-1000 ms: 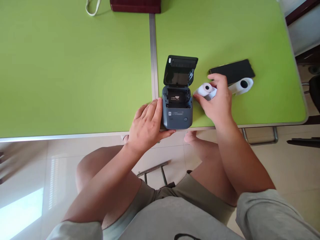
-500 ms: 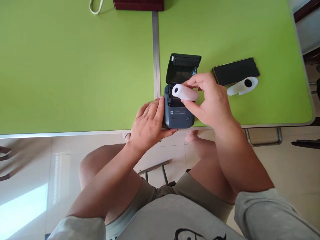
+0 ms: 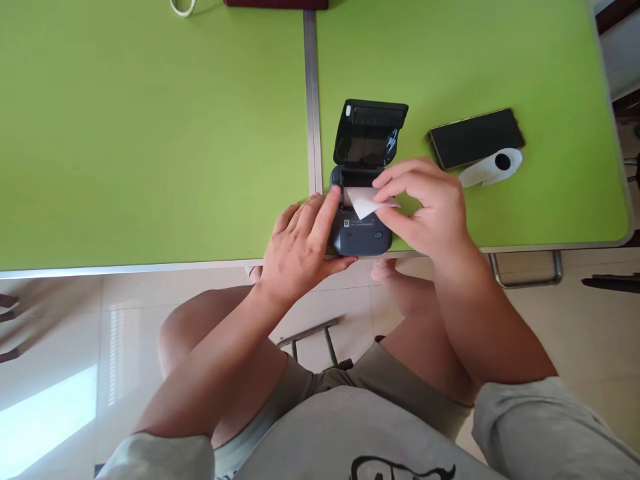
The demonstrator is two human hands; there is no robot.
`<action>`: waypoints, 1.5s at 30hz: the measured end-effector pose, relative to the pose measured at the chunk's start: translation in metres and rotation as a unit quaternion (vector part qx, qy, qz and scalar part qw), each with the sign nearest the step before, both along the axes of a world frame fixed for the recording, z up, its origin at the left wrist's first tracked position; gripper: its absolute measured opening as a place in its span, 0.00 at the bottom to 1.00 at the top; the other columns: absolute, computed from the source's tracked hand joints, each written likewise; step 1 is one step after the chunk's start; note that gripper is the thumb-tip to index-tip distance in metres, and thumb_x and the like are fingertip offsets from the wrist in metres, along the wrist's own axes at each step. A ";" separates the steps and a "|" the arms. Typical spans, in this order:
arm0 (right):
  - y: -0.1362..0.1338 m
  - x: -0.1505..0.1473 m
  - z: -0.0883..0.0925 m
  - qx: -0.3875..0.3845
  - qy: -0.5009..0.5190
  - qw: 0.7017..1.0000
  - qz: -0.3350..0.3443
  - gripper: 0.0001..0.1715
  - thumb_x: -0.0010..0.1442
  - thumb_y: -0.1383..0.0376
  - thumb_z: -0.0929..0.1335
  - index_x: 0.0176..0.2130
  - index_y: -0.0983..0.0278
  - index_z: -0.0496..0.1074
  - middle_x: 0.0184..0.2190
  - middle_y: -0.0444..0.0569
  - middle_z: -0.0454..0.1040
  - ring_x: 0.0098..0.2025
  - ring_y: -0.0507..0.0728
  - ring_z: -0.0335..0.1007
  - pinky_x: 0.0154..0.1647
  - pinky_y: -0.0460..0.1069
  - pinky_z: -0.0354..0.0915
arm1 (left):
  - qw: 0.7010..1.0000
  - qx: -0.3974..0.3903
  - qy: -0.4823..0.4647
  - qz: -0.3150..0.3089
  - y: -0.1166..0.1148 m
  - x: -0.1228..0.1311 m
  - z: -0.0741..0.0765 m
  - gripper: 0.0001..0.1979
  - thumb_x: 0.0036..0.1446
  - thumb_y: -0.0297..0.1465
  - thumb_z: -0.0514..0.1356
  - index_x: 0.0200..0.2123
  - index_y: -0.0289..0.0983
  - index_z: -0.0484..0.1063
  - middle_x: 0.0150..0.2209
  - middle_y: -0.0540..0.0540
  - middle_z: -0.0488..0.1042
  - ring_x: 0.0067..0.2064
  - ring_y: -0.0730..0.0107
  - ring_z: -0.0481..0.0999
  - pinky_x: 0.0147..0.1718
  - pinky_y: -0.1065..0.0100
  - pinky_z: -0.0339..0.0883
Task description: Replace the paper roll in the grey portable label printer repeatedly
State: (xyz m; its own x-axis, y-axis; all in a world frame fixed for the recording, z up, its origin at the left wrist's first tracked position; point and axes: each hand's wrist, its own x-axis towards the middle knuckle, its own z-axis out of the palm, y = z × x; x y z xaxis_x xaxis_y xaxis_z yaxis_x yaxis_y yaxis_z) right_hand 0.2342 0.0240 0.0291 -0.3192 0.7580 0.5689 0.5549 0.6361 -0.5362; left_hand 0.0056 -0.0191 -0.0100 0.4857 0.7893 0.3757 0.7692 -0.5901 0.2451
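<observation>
A small dark grey printer [image 3: 361, 235] stands at the near edge of the green table [image 3: 150, 133], its lid [image 3: 373, 133] raised. My left hand [image 3: 300, 247] grips the printer's left side, fingers wrapped round it. My right hand [image 3: 425, 203] pinches the loose end of a white paper roll [image 3: 364, 199] that sits in the printer's open bay. The roll itself is mostly hidden by my fingers.
A black phone [image 3: 475, 138] lies to the right of the printer, with a second white paper roll [image 3: 493, 167] just in front of it. A dark red object [image 3: 276, 3] and a white cord [image 3: 181, 8] sit at the table's far edge. A metal seam [image 3: 311, 100] splits the tabletop.
My right hand picked up the roll from beside the phone, carried it left and set it into the printer's bay. The left hand stayed on the printer.
</observation>
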 end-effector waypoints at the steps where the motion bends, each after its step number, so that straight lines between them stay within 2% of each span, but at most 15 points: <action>1: -0.003 0.001 0.000 0.002 0.000 1.000 0.013 0.07 0.61 0.68 0.71 0.33 0.56 0.77 0.39 0.44 0.84 0.44 0.59 0.80 0.48 0.59 0.75 | 1.000 0.003 0.002 -0.006 0.000 -0.001 0.000 0.46 0.63 0.53 0.66 0.74 0.36 0.57 0.64 0.28 0.73 0.66 0.47 0.75 0.66 0.53 0.65; 5: -0.006 0.005 -0.005 0.007 0.021 0.997 0.071 0.07 0.63 0.60 0.72 0.32 0.56 0.78 0.38 0.45 0.81 0.45 0.59 0.79 0.51 0.59 0.74 | 1.000 -0.008 0.005 -0.018 0.000 -0.002 0.001 0.32 0.66 0.51 0.64 0.69 0.50 0.67 0.66 0.31 0.71 0.68 0.47 0.73 0.64 0.49 0.66; 7: -0.002 0.007 -0.010 0.025 0.075 0.996 0.039 0.11 0.66 0.55 0.70 0.35 0.55 0.78 0.39 0.46 0.79 0.45 0.58 0.78 0.49 0.58 0.73 | 0.999 -0.032 0.002 -0.019 0.000 -0.003 0.002 0.30 0.67 0.52 0.63 0.68 0.52 0.68 0.67 0.32 0.70 0.68 0.46 0.72 0.65 0.47 0.65; 10: 0.009 0.008 -0.023 -0.021 0.118 0.990 -0.075 0.16 0.68 0.50 0.67 0.51 0.52 0.74 0.56 0.51 0.75 0.57 0.61 0.76 0.53 0.59 0.73 | 0.998 -0.067 0.009 -0.018 0.000 -0.004 0.005 0.28 0.66 0.53 0.62 0.66 0.53 0.70 0.68 0.32 0.68 0.69 0.45 0.70 0.65 0.44 0.64; 11: 0.013 0.008 -0.028 -0.057 0.124 0.987 -0.089 0.23 0.68 0.47 0.66 0.58 0.50 0.68 0.64 0.51 0.69 0.63 0.63 0.73 0.57 0.61 0.72 | 0.997 -0.076 0.012 -0.017 0.000 -0.004 0.006 0.28 0.66 0.53 0.62 0.66 0.53 0.70 0.69 0.33 0.68 0.70 0.45 0.70 0.65 0.43 0.64; 13: 0.021 0.006 -0.037 -0.126 0.149 0.979 -0.057 0.34 0.67 0.43 0.64 0.66 0.46 0.55 0.73 0.50 0.60 0.72 0.65 0.65 0.65 0.65 0.68 | 0.996 -0.087 0.017 -0.017 0.000 -0.004 0.008 0.28 0.67 0.53 0.62 0.66 0.54 0.70 0.69 0.33 0.68 0.70 0.45 0.69 0.65 0.42 0.64; 15: 0.028 0.004 -0.042 -0.162 0.182 0.970 -0.006 0.38 0.66 0.40 0.62 0.68 0.45 0.47 0.72 0.49 0.64 0.72 0.64 0.65 0.69 0.66 0.66 | 0.996 -0.091 0.017 -0.019 0.001 -0.003 0.009 0.28 0.66 0.53 0.62 0.66 0.54 0.70 0.69 0.34 0.68 0.71 0.45 0.69 0.65 0.42 0.64; 17: 0.031 0.004 -0.042 -0.167 0.201 0.965 0.001 0.39 0.65 0.38 0.60 0.67 0.47 0.45 0.66 0.51 0.71 0.68 0.64 0.69 0.67 0.64 0.68 | 0.995 -0.091 0.017 -0.018 0.001 -0.003 0.008 0.27 0.66 0.53 0.63 0.65 0.54 0.70 0.69 0.34 0.68 0.71 0.45 0.68 0.65 0.42 0.64; 20: 0.029 0.005 -0.038 -0.130 0.209 0.968 -0.047 0.36 0.66 0.36 0.58 0.64 0.50 0.52 0.59 0.53 0.76 0.63 0.64 0.73 0.64 0.62 0.69 | 0.997 -0.078 0.014 -0.020 0.000 -0.003 0.007 0.27 0.67 0.53 0.62 0.64 0.53 0.70 0.68 0.33 0.68 0.70 0.45 0.69 0.65 0.43 0.65; 23: 0.022 0.007 -0.036 -0.115 0.192 0.973 -0.049 0.30 0.67 0.38 0.62 0.59 0.51 0.62 0.56 0.52 0.77 0.62 0.62 0.74 0.66 0.61 0.69 | 0.998 -0.051 0.007 -0.026 0.000 -0.004 0.004 0.25 0.68 0.52 0.60 0.63 0.51 0.71 0.67 0.30 0.69 0.69 0.45 0.71 0.64 0.43 0.65; 27: 0.012 0.009 -0.040 -0.156 0.130 0.979 -0.031 0.30 0.66 0.38 0.66 0.57 0.53 0.67 0.59 0.51 0.77 0.62 0.62 0.74 0.64 0.61 0.72 | 0.999 -0.046 0.011 -0.019 0.000 -0.004 0.002 0.27 0.67 0.52 0.62 0.65 0.51 0.69 0.68 0.32 0.69 0.69 0.47 0.70 0.66 0.45 0.64; 32: 0.012 0.016 -0.035 -0.201 0.049 0.978 0.010 0.27 0.67 0.45 0.68 0.59 0.54 0.69 0.63 0.52 0.74 0.63 0.62 0.74 0.65 0.62 0.72 | 0.998 -0.059 0.019 0.002 0.000 -0.001 0.002 0.45 0.61 0.52 0.67 0.75 0.44 0.57 0.68 0.31 0.69 0.69 0.46 0.71 0.68 0.49 0.62; 38: 0.015 0.018 -0.025 -0.226 -0.007 0.973 0.038 0.27 0.68 0.53 0.68 0.64 0.51 0.66 0.67 0.50 0.71 0.68 0.62 0.69 0.69 0.63 0.69 | 0.997 -0.068 0.019 0.023 0.001 0.003 0.005 0.43 0.58 0.52 0.68 0.70 0.42 0.64 0.66 0.33 0.72 0.66 0.46 0.74 0.67 0.51 0.64; 41: 0.014 0.015 -0.034 -0.208 0.022 0.978 0.020 0.28 0.70 0.49 0.65 0.65 0.52 0.66 0.65 0.51 0.72 0.65 0.62 0.71 0.67 0.62 0.70 | 0.997 -0.070 0.012 0.023 0.002 0.003 0.002 0.47 0.59 0.56 0.65 0.72 0.36 0.60 0.67 0.30 0.72 0.67 0.45 0.74 0.67 0.51 0.63; 45: 0.011 0.011 -0.045 -0.149 0.070 0.983 -0.078 0.28 0.73 0.42 0.58 0.59 0.53 0.69 0.54 0.51 0.75 0.54 0.60 0.75 0.57 0.59 0.73 | 0.998 -0.060 -0.002 0.027 0.004 0.002 -0.004 0.54 0.62 0.63 0.57 0.74 0.27 0.53 0.66 0.25 0.72 0.67 0.43 0.74 0.68 0.51 0.62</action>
